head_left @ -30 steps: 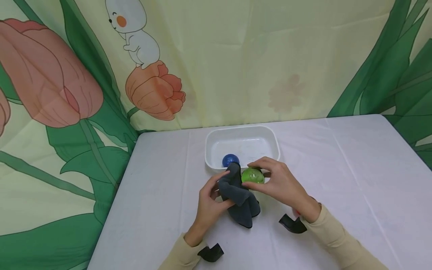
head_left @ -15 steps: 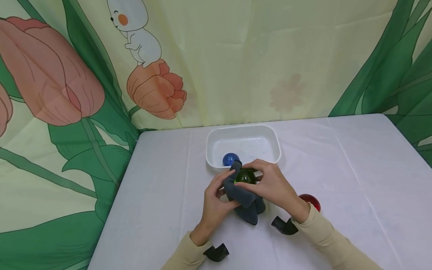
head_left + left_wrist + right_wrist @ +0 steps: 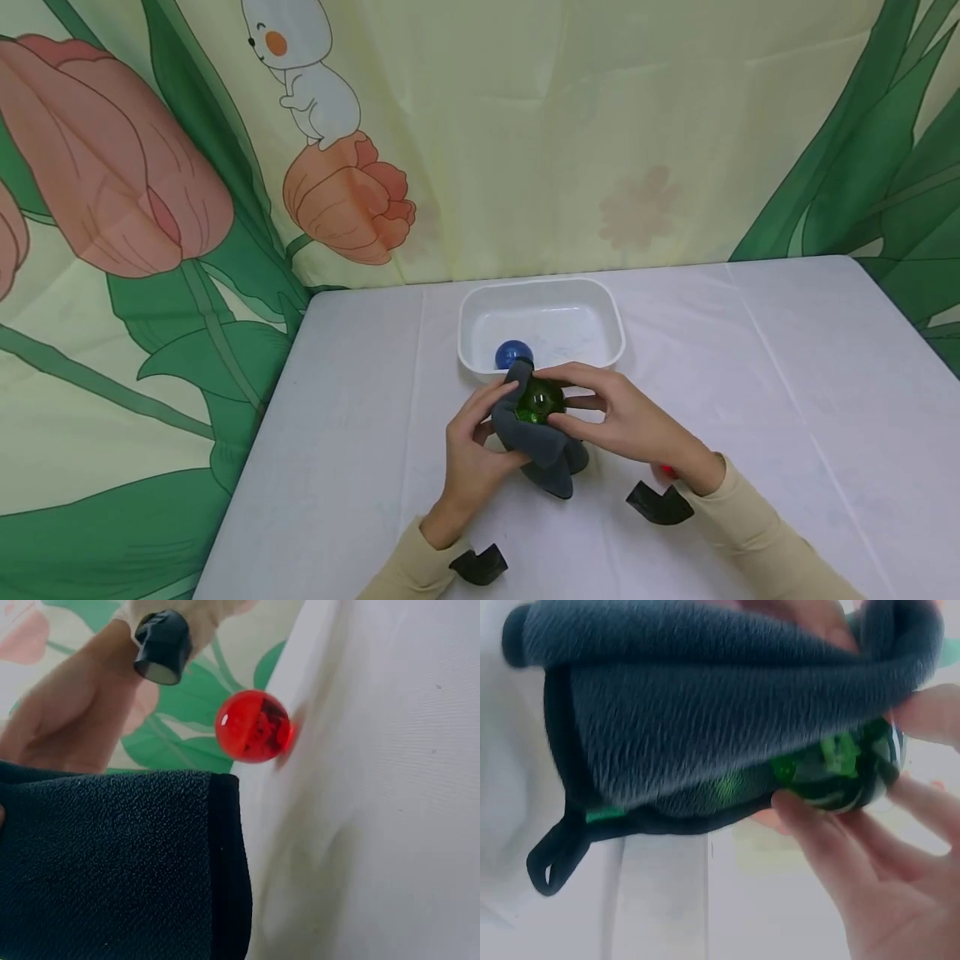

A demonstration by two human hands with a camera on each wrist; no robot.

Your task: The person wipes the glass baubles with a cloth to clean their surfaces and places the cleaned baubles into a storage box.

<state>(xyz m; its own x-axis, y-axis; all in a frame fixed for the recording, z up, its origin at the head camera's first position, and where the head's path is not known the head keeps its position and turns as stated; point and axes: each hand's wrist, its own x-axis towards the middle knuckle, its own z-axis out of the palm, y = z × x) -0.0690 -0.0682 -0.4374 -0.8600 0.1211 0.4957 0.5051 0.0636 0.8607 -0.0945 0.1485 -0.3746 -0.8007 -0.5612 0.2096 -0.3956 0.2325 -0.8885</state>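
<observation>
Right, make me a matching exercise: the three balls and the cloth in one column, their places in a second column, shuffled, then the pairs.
Things:
1. blue ball
2. translucent green ball
3. translucent red ball
4. dark grey knitted cloth

Places:
A. on the white tablecloth, beside the right forearm
B. inside the white plastic tub
C. held in the left hand, wrapped partly round a ball
D. pinched by the right hand against the cloth

Pairs: 1-B, 2-D, 3-A, 4-C
</observation>
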